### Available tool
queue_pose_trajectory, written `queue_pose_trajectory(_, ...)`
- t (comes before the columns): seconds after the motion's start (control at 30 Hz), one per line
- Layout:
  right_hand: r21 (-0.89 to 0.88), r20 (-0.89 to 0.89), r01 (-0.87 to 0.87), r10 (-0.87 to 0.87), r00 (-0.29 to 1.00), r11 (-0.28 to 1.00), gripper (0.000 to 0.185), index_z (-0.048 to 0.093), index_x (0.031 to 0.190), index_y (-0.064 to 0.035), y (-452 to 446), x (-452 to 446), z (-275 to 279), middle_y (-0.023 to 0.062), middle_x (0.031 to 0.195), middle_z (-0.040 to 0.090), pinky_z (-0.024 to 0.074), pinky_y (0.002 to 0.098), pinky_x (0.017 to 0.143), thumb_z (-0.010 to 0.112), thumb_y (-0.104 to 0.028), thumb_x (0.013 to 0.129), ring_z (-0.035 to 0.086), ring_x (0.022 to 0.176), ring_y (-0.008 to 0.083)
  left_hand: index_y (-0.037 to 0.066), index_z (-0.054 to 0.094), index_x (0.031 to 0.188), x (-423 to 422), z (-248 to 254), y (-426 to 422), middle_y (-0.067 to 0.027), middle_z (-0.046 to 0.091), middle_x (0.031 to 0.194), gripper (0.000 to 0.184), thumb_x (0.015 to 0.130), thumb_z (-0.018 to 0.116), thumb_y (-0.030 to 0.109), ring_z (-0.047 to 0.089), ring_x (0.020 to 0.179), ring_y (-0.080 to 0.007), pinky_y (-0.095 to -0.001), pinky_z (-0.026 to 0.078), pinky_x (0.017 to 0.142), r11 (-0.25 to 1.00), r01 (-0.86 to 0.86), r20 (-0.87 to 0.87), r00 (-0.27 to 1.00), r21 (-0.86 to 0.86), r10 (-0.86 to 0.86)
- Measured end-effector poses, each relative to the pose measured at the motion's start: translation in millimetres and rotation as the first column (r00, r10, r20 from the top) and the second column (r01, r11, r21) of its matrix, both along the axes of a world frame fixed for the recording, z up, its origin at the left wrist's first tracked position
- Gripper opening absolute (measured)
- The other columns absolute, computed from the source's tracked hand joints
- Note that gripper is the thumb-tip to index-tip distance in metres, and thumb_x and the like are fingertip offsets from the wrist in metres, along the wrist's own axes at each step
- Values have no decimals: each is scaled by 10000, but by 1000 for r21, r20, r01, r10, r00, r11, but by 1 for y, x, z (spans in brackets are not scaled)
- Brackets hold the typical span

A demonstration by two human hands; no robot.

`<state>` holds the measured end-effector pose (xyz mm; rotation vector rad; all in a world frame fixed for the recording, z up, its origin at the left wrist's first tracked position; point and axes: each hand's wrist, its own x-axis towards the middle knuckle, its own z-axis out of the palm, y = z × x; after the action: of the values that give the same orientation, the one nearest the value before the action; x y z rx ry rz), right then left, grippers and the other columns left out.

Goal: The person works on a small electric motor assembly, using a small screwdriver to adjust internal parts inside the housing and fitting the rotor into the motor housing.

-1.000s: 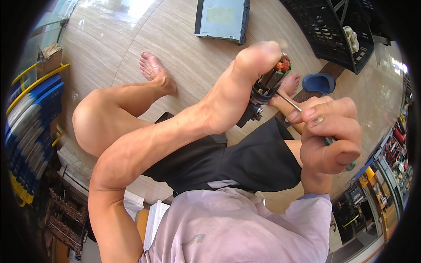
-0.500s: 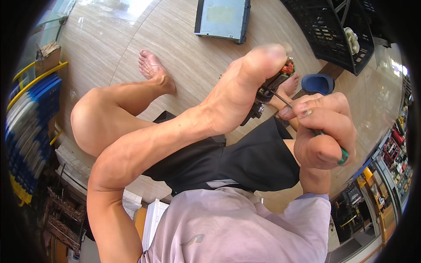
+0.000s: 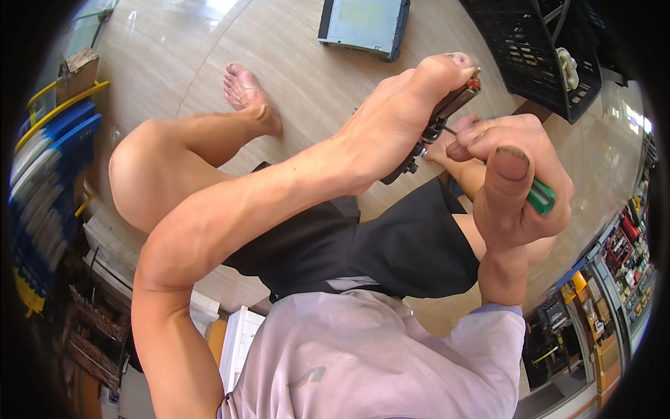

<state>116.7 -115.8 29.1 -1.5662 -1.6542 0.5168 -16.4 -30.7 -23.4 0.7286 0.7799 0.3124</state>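
Observation:
My left hand [image 3: 399,115] is closed round a dark mechanical part with a reddish, copper-coloured end [image 3: 455,102], held up over my lap. Small knobs stick out at its lower end, and my fingers hide much of its far side. My right hand [image 3: 516,143] grips a screwdriver with a green handle [image 3: 541,198]. The thin shaft points left to the middle of the dark part; whether the tip sits in a screw I cannot make out. My right thumb is raised away from the handle.
A grey box-shaped device [image 3: 364,26] lies on the tiled floor ahead. Black plastic crates [image 3: 534,49] stand at the upper right. To the left is a yellow rack with blue items [image 3: 63,150]. Shelves crowded with small goods [image 3: 621,258] line the right side.
The dark part and my left hand have shifted slightly up and right. My right thumb has lifted, and more of the green handle shows as my right hand has turned.

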Motion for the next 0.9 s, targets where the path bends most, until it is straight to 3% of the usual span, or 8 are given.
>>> queue_pose_trajectory(0.13, -87, -95, -7, -2, 995, 996, 472, 658, 869, 62, 4, 3, -1, 153, 812, 675, 581, 276, 603, 590, -364, 1059, 686, 725, 199, 46, 573, 880, -2, -6, 3, -43, 505, 802, 649, 928, 439, 680, 421, 741, -156, -330, 357, 671, 992, 126, -70, 989, -31, -128)
queue_pose_trajectory(0.2, -61, -95, -19, 13, 995, 998, 461, 660, 879, 61, 6, 5, -5, 158, 812, 671, 586, 283, 596, 588, -357, 1060, 674, 694, 198, 86, 615, 1215, -6, -9, 4, -31, 587, 933, 691, 911, 530, 701, 538, 816, -114, -282, 432, 724, 980, 180, -62, 981, -88, -185)
queue_pose_trajectory(0.33, 17, -200, -88, 89, 976, 996, 539, 648, 871, 54, 7, 18, -14, 167, 816, 669, 588, 300, 589, 539, -441, 1055, 651, 659, 219, 57, 635, 1126, -5, -6, 3, -59, 616, 887, 725, 897, 493, 730, 553, 796, -143, -296, 433, 728, 984, 147, -16, 989, -95, -150)
queue_pose_trajectory(0.5, -31, -464, 109, -111, 879, 994, 586, 604, 861, 16, 3, 13, -16, 172, 782, 640, 588, 342, 568, 465, -517, 1061, 636, 633, 230, 34, 657, 1029, -5, 3, 5, -56, 648, 957, 680, 927, 481, 684, 566, 854, -147, -293, 431, 777, 976, 93, 140, 988, -197, -66)
queue_pose_trajectory(0.63, -57, -504, 93, -109, 857, 994, 587, 601, 863, 5, 3, 19, -13, 171, 791, 635, 570, 337, 541, 470, -534, 1057, 612, 597, 225, 60, 636, 987, -11, 13, 8, -44, 629, 922, 645, 939, 470, 681, 560, 822, -128, -289, 409, 704, 979, 140, 31, 990, -148, -137)
queue_pose_trajectory(0.73, -119, -584, 100, -151, 797, 988, 588, 594, 871, 2, 4, 18, -13, 162, 793, 626, 568, 343, 528, 477, -544, 1053, 614, 587, 234, 50, 610, 1200, -10, 10, 10, -105, 652, 876, 877, 828, 441, 825, 591, 763, -182, -312, 464, 704, 975, 201, -10, 979, -96, -203)
queue_pose_trajectory(0.83, -166, -637, 99, -183, 749, 981, 562, 591, 895, 4, 5, 16, -13, 154, 799, 619, 575, 347, 528, 495, -527, 1054, 627, 585, 238, 68, 615, 949, -12, 10, 9, -41, 605, 847, 669, 945, 405, 704, 499, 752, -121, -300, 388, 672, 978, 188, 17, 982, -90, -188)
queue_pose_trajectory(0.9, -207, -638, 95, -207, 742, 974, 537, 591, 910, 6, 6, 14, -11, 150, 805, 616, 581, 345, 533, 511, -504, 1056, 636, 586, 237, 72, 609, 946, -11, 8, 8, -38, 594, 831, 670, 946, 386, 705, 486, 744, -120, -300, 384, 669, 978, 192, 34, 981, -78, -190)
